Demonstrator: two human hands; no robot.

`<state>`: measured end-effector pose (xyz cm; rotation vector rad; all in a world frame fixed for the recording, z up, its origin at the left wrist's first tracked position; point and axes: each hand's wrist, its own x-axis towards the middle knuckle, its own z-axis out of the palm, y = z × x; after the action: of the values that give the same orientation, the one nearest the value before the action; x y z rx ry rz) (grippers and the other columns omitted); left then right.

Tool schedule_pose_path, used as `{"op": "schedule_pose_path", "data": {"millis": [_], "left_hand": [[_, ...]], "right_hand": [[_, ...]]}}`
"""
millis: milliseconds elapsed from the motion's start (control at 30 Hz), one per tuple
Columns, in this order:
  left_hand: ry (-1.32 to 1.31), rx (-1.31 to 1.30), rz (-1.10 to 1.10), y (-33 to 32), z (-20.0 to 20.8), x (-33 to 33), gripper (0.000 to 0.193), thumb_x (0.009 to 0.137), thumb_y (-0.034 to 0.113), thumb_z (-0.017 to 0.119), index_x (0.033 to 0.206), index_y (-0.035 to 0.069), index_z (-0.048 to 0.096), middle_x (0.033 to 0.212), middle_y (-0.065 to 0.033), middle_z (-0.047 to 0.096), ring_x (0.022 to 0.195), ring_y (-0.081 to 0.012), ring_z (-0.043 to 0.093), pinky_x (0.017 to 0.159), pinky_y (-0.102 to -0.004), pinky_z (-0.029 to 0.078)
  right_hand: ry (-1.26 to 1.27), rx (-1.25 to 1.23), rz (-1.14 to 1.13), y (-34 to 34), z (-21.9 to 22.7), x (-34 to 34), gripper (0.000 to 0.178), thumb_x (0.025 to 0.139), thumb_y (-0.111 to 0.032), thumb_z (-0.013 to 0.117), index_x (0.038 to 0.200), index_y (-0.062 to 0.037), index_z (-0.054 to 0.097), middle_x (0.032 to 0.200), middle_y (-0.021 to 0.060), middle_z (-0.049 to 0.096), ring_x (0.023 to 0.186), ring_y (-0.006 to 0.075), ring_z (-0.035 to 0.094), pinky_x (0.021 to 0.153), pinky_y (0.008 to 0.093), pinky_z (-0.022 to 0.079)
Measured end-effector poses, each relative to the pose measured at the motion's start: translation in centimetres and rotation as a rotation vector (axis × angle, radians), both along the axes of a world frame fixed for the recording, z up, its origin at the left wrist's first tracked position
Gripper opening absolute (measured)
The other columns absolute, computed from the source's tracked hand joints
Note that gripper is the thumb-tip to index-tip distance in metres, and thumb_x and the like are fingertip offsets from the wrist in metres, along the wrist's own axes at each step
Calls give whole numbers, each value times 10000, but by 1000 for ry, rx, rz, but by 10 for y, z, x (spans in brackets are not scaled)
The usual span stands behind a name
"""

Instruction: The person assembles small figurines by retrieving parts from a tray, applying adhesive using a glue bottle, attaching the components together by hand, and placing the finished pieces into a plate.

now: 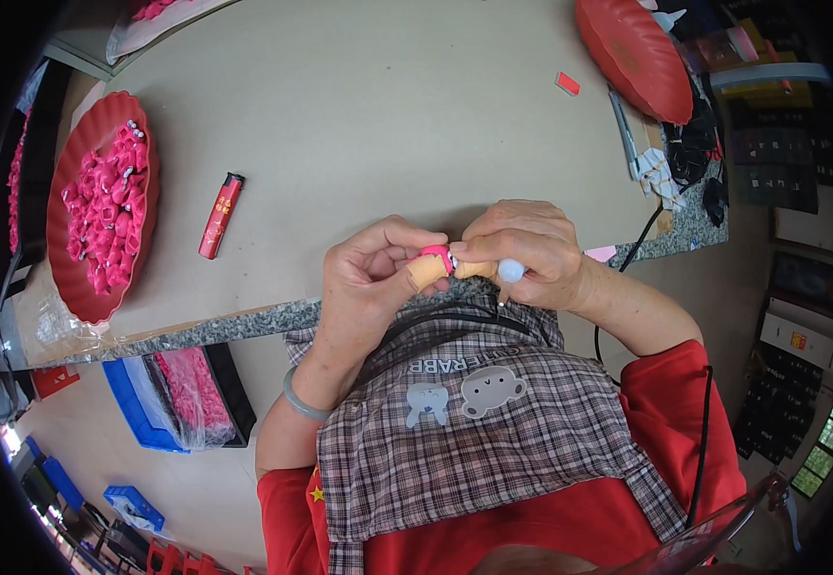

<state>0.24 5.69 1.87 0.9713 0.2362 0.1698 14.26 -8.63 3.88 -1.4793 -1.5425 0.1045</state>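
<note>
My left hand (370, 271) is closed, pinching a small bright pink plastic piece (438, 254) between thumb and fingers, just above the table's near edge. Beige tape wraps its thumb. Right beside it, my right hand (536, 244) has its fingers curled around a thin tool with a pale blue rounded end (510, 270). The tool's working tip meets the pink piece, but my fingers hide most of it. Tape also covers a finger of this hand. What the tool is exactly cannot be made out.
A red scalloped dish (149, 225) of small pink pieces stands at the left, near a red lighter (221, 216). Another red dish (633, 57) sits far right, with a small red block (567, 84) and a grey pen-like tool (624, 134) nearby. Below the table is a blue crate (137, 407).
</note>
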Motion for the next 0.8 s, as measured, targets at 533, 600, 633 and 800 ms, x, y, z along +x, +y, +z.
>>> {"op": "schedule_pose_path", "data": {"millis": [533,600,633,800], "left_hand": [[-129,-88,56,-3,-2,-4,195,862,-23,581,1055,-43,595,1023,-136,625,906,-177,627,784,-288,524],[-145,-128,52,-2,-6,-3,194,861,-25,571,1052,-42,593,1042,-142,619,945,-186,618,815,-305,517],[-167,-136,69,-4,-4,-3,193,855,-25,577,1047,-41,592,1074,-151,608,974,-192,607,833,-314,509],[-207,-192,55,0,-8,-4,194,836,-16,610,1029,-31,593,1149,-170,578,1052,-212,583,888,-330,491]], "right_hand": [[-128,2,-11,4,12,-2,221,669,-65,725,870,2,663,707,98,639,612,214,642,520,294,498],[-166,13,4,5,11,-3,205,693,-66,724,877,5,665,706,96,640,613,208,643,521,287,501],[-167,26,4,4,12,-5,205,693,-66,724,877,5,665,706,96,640,613,208,643,521,287,501],[-17,4,-81,4,13,-12,243,689,-65,759,908,-13,667,755,99,643,642,199,640,511,280,488]]}}
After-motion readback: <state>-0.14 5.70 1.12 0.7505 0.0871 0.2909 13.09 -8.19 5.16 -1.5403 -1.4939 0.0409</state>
